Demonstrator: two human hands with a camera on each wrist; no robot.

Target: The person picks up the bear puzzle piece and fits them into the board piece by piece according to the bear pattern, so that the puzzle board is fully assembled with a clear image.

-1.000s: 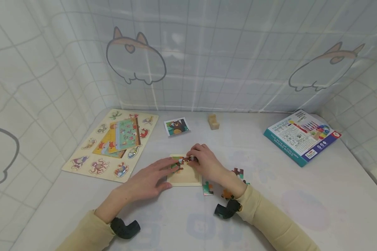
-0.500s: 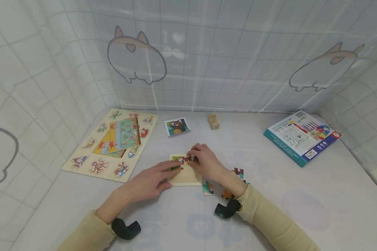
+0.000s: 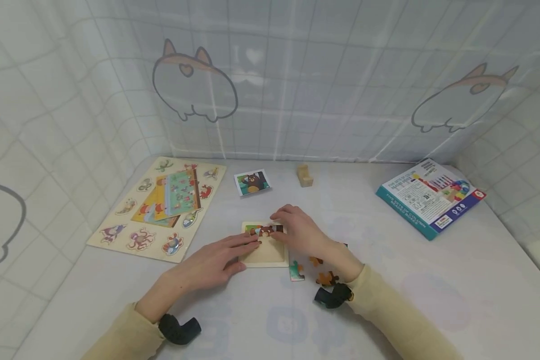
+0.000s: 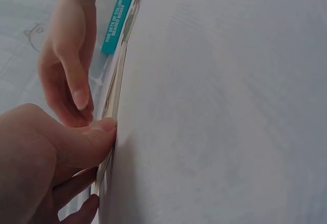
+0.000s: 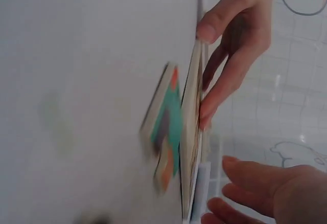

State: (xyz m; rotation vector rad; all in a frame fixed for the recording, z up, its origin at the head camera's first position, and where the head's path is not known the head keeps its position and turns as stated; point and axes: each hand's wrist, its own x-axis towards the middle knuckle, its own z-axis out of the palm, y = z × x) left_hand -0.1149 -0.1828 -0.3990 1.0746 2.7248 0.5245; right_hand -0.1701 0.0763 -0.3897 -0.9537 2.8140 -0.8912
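The head view shows bear pieces (image 3: 266, 231) along the upper edge of the wooden tray (image 3: 263, 256) mid-frame, a picture the edge-on wrist views hide. The left hand's (image 3: 211, 261) straight fingers rest across the tray's left side, thumb apart at its lower-left corner; the right hand's (image 3: 303, 234) loosely bent fingers stand apart at the upper-right corner, contact unclear.
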